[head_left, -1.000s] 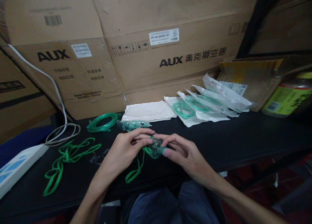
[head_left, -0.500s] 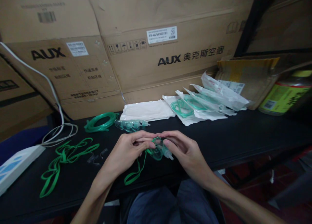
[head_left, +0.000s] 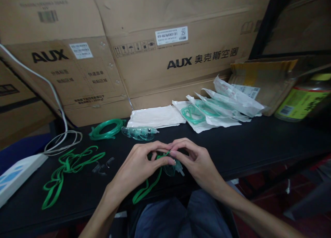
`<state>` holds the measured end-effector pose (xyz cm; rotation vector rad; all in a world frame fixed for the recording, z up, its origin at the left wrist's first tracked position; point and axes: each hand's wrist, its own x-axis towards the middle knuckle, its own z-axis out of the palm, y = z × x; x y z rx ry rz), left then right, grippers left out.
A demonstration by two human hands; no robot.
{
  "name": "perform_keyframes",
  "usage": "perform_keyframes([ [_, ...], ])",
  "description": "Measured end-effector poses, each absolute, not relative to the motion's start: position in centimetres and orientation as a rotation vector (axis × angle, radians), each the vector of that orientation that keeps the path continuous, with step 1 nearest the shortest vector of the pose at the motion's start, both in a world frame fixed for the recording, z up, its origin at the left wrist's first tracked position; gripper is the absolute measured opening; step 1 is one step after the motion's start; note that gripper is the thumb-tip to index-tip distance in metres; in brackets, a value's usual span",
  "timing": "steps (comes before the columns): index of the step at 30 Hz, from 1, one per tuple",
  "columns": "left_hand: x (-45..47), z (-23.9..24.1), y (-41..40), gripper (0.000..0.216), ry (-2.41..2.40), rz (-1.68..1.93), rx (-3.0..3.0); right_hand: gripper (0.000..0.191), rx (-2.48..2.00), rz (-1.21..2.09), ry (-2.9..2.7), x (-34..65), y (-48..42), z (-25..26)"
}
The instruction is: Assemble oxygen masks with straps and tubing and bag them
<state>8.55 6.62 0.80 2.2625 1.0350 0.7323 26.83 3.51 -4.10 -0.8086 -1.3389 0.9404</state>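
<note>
A small clear green oxygen mask with a pale nozzle is at the front middle, partly hidden beneath my fingers. My left hand is closed on the mask's edge, its thumb in front and its fingers behind. My right hand pinches the green elastic strap close to the mask's upper edge. The strap's free loop hangs down to the left of the mask. The exact spot where the strap meets the mask is covered by my fingertips.
Behind my hands lie stacked masks, coiled green tubing, white pouches and packaged tubing sets. To the left are loose green straps, small clear pieces and a power strip. A bottle stands far right.
The mask has tipped lower beneath my hands. My right fingers have closed into a pinch on the strap at its upper edge, and my left thumb has shifted right.
</note>
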Motion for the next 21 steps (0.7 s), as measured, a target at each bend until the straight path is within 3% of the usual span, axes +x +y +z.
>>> perform_keyframes([
  [16, 8.9, 0.6, 6.5, 0.016, 1.163, 0.798, 2.5, 0.011, -0.84, 0.789, -1.225, 26.1, 3.0, -4.3],
  [21, 7.9, 0.8, 7.0, 0.016, 1.275, 0.838, 2.52, 0.014, -0.804, 0.886, -0.995, 26.3, 3.3, -4.3],
])
